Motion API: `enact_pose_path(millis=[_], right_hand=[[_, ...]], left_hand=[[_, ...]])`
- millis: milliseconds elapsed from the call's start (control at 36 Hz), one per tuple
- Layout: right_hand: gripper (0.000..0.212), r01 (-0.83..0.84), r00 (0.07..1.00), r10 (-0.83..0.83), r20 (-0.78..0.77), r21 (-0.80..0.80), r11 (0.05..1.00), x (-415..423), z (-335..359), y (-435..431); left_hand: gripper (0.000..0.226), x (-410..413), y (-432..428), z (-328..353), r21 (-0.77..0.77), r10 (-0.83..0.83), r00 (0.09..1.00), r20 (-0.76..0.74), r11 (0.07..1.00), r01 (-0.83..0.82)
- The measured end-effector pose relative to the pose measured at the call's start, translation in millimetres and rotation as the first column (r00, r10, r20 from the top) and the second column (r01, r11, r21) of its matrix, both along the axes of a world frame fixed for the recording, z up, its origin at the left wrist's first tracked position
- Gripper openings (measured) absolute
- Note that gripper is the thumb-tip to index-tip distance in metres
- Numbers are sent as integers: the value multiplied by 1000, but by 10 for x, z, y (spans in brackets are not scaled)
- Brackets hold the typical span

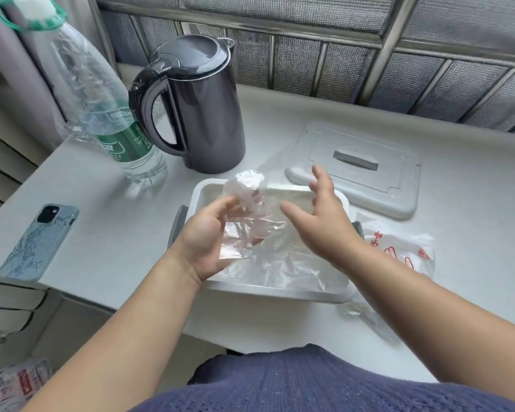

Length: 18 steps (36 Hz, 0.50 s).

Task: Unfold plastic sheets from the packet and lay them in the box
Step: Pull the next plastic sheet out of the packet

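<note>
left hand (204, 233) pinches clear plastic sheet (247, 221) over white box (197, 191); right hand (321, 221) beside, fingers spread, empty.

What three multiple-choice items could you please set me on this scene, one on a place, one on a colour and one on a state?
1. Where is the phone? A. on the table, left of the box; B. inside the box; C. on the person's lap.
2. What colour is the kettle? A. white; B. dark grey; C. red.
3. What is the left hand doing? A. lying flat on the table; B. holding the phone; C. holding a crumpled plastic sheet over the box.

Answers:
1 A: the phone lies camera side up on the table, well left of the box.
2 B: its body is dark grey all over.
3 C: its fingers curl round the sheet above the box.
</note>
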State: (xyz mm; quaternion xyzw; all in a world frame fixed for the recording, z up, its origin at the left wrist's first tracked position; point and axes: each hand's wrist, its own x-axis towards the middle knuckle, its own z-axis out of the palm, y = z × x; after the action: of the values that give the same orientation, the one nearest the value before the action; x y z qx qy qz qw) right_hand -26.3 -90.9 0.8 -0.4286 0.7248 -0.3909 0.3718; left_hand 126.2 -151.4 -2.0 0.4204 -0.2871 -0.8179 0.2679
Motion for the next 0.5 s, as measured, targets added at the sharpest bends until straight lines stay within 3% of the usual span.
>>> enact_pose_path(millis=[83, 194, 278, 361, 444, 500], right_hand=[[95, -11, 990, 0, 138, 84, 996, 62, 32, 19], [84, 117, 913, -132, 386, 64, 991, 109, 42, -78], [61, 217, 891, -216, 400, 43, 975, 60, 19, -111], [42, 219, 900, -214, 380, 30, 975, -19, 20, -99], [50, 174, 921, -182, 345, 53, 983, -48, 17, -95], [72, 131, 929, -158, 334, 100, 986, -60, -7, -99]], left_hand=[[32, 13, 22, 15, 62, -20, 985, -170, 998, 30], [35, 36, 29, 13, 64, -91, 972, -215, 992, 107], [34, 56, 32, 32, 17, -129, 982, -139, 991, 133], [28, 87, 2, 2, -37, -66, 996, -56, 997, 64], [20, 139, -51, -2, -6, 19, 999, -41, 1000, -20], [15, 165, -62, 29, 13, 36, 996, -86, 999, -35]])
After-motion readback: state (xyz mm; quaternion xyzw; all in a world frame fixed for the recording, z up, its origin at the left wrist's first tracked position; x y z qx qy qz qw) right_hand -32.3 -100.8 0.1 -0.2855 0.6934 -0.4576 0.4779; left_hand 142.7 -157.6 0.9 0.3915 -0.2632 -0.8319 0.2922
